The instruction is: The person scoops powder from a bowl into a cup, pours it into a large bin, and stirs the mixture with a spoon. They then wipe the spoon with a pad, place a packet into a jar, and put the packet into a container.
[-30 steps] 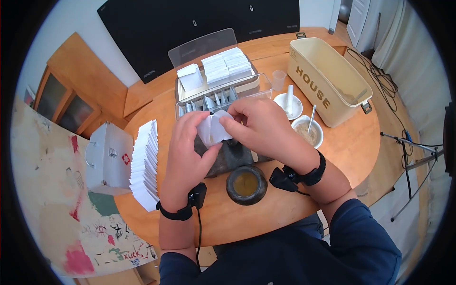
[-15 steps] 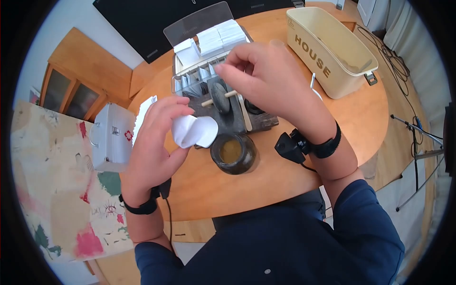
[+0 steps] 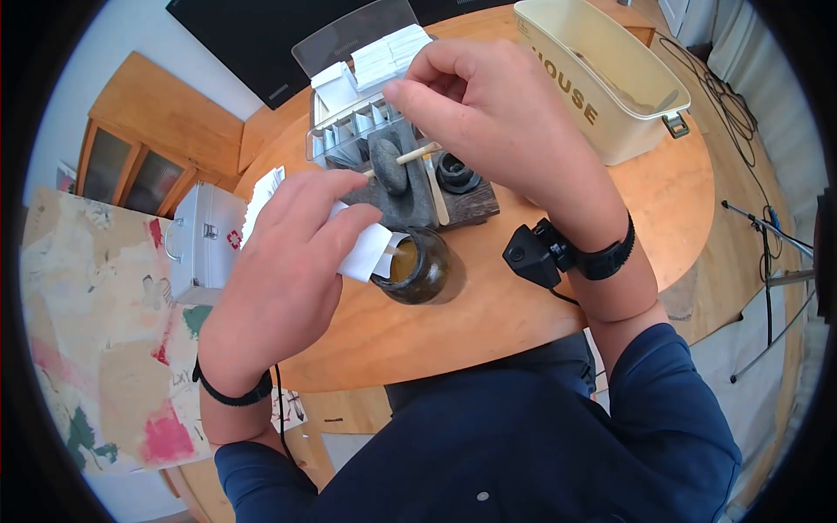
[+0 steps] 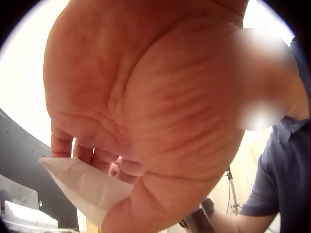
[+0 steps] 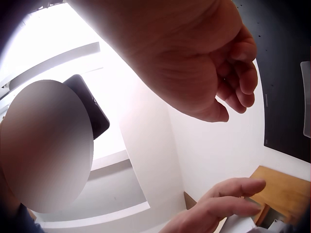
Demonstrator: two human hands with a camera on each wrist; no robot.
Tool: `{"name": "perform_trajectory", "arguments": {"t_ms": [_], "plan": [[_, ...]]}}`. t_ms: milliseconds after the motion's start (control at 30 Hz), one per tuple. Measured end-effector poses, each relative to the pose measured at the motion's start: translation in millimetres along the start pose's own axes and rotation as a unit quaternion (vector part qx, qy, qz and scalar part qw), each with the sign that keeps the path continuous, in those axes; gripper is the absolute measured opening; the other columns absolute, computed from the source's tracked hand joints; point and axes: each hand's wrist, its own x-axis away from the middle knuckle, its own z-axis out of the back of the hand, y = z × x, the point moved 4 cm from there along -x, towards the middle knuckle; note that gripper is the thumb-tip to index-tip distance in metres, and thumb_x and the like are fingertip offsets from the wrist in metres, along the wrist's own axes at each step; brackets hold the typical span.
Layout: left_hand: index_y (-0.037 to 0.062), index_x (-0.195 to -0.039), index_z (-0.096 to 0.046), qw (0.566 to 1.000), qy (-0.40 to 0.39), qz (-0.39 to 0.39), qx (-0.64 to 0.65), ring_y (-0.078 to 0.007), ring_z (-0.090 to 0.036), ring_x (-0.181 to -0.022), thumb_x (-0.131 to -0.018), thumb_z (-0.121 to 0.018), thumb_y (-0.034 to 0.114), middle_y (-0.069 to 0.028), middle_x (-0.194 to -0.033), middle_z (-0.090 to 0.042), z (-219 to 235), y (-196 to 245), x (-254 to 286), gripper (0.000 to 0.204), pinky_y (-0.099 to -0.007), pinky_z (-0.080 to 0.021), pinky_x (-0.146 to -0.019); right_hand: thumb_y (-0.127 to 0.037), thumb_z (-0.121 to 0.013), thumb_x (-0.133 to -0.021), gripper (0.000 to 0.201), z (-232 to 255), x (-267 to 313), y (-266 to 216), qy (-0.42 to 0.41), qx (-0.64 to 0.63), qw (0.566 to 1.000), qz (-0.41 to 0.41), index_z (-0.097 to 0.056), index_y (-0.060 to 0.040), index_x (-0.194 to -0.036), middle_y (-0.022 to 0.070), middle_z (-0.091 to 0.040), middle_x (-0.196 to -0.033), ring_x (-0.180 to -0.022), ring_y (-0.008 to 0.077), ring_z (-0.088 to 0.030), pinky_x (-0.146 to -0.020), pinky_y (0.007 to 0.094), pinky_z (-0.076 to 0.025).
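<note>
My left hand [image 3: 279,248] pinches a folded white paper packet [image 3: 366,253] between thumb and fingers. Tipped to the right, the packet has its open end at the rim of a dark round stone pot [image 3: 432,283]. Yellowish-brown contents show inside the pot. In the left wrist view, the paper packet [image 4: 87,184] lies under the fingers at the thumb. Raised over the table, my right hand [image 3: 514,109] has loosely curled fingers. The right wrist view shows nothing in the right hand [image 5: 214,73]. Below it lies a grey stone roller [image 3: 389,167] with a wooden handle [image 3: 417,154].
A flat wooden stick [image 3: 436,192] and a small black pot [image 3: 457,174] sit beside the roller. Behind stands a clear-lidded box with white paper packets [image 3: 384,57]. The cream HOUSE bin [image 3: 641,144] is at right, a silver case [image 3: 196,261] at left.
My right hand has let go of the paper packet and moved up and away. The left hand has carried the packet down-left, then tipped it to the stone pot's rim.
</note>
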Motion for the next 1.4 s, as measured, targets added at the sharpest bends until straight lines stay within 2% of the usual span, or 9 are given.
{"name": "perform_trajectory", "arguments": {"t_ms": [267,667,800,1000,1067,1400], "plan": [[0.0029,-0.112,-0.061,0.999,-0.015,-0.023,-0.021,-0.0367,-0.055,-0.112,-0.067,-0.067,-0.009,-0.0131,-0.111,-0.058,3.3,9.8,-6.2,0.047,-0.0434,-0.048,-0.095,-0.024,-0.071,-0.09,0.028,6.4,-0.9,-2.3,0.004,-0.01,1.0,-0.004,-0.071,0.0036,-0.087,0.0053,-0.066,-0.066,-0.061,0.008,-0.059,-0.056,0.0254,-0.047],[0.0013,-0.112,-0.061,0.998,-0.038,-0.017,-0.054,-0.0361,-0.054,-0.116,-0.065,-0.065,-0.011,-0.0134,-0.113,-0.058,9.4,21.0,-9.6,0.049,-0.0455,-0.047,-0.1,-0.024,-0.07,-0.09,0.028,7.3,-0.9,-1.0,0.003,-0.022,1.0,-0.003,-0.07,0.004,-0.086,0.0047,-0.065,-0.065,-0.06,0.0078,-0.059,-0.056,0.0253,-0.047],[0.0011,-0.114,-0.061,0.998,-0.024,-0.02,-0.058,-0.0367,-0.054,-0.117,-0.065,-0.064,-0.011,-0.0138,-0.115,-0.058,10.5,21.6,-8.9,0.051,-0.046,-0.047,-0.101,-0.025,-0.07,-0.09,0.029,8.2,-1.5,-1.9,-0.002,-0.007,1.0,-0.001,-0.071,0.004,-0.086,0.0052,-0.065,-0.065,-0.059,0.0083,-0.058,-0.056,0.0256,-0.046],[0.0016,-0.115,-0.06,0.998,-0.018,-0.033,-0.053,-0.0372,-0.054,-0.116,-0.069,-0.068,-0.007,-0.0142,-0.114,-0.059,11.7,20.7,-9.8,0.048,-0.0457,-0.047,-0.101,-0.026,-0.071,-0.09,0.03,7.7,-1.0,-1.7,0.003,0.007,1.0,0.004,-0.071,0.0037,-0.087,0.0059,-0.064,-0.064,-0.058,0.0091,-0.058,-0.055,0.0259,-0.046],[0.0019,-0.115,-0.06,0.998,-0.049,-0.034,-0.036,-0.0368,-0.055,-0.115,-0.07,-0.071,-0.003,-0.0141,-0.114,-0.059,12.9,20.5,-10.1,0.047,-0.045,-0.048,-0.1,-0.026,-0.071,-0.09,0.03,8.2,-1.0,-1.7,0.005,0.008,1.0,0.007,-0.071,0.0038,-0.087,0.0058,-0.064,-0.063,-0.058,0.009,-0.058,-0.055,0.0258,-0.046],[0.003,-0.113,-0.062,0.998,-0.048,-0.019,-0.045,-0.0347,-0.056,-0.113,-0.065,-0.079,0.004,-0.0123,-0.114,-0.061,16.8,18.8,-7.5,0.051,-0.0442,-0.049,-0.098,-0.025,-0.071,-0.091,0.03,8.6,-1.3,-1.6,0.004,0.003,1.0,0.014,-0.071,0.004,-0.087,0.006,-0.065,-0.064,-0.058,0.0092,-0.059,-0.055,0.0259,-0.046]]}}
